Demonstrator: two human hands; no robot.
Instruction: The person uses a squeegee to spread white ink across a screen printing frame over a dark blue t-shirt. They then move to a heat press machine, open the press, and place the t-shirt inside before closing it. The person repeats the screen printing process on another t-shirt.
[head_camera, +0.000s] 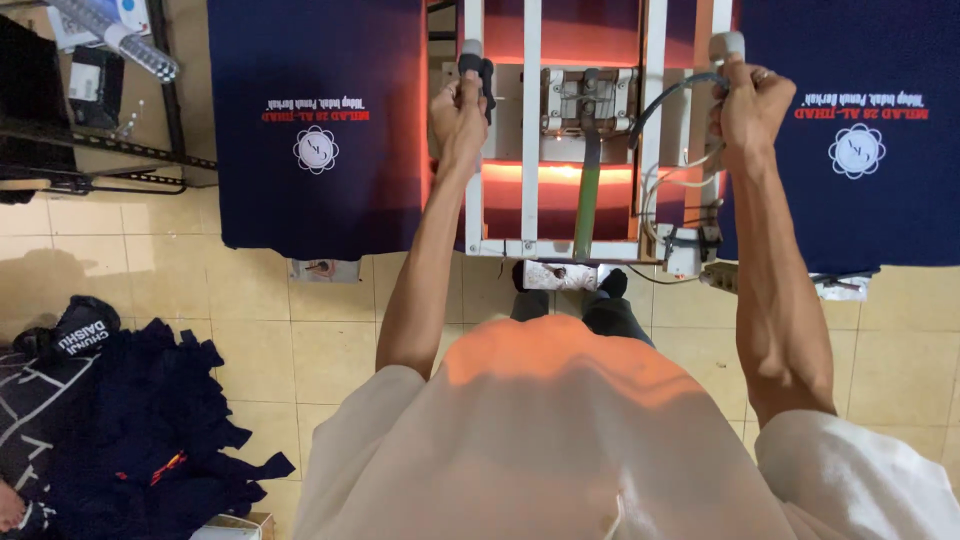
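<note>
My left hand (457, 118) is closed around a dark handle (477, 66) on the left side of a white metal heater frame (531, 130) that glows orange. On the frame's right side my right hand (748, 105) grips a pale handle (727, 45). The frame sits between two platens. A navy shirt (320, 120) with a white round print and red lettering lies flat on the left platen. A second matching navy shirt (850, 130) lies on the right one. A green lever (587, 195) and loose cables (660, 190) hang at the frame's middle.
A heap of dark navy garments (130, 420) lies on the yellow tiled floor (300, 320) at the lower left. A black metal rack (90, 150) with a plastic bottle (115, 38) stands at the upper left. My feet (600, 290) are under the frame.
</note>
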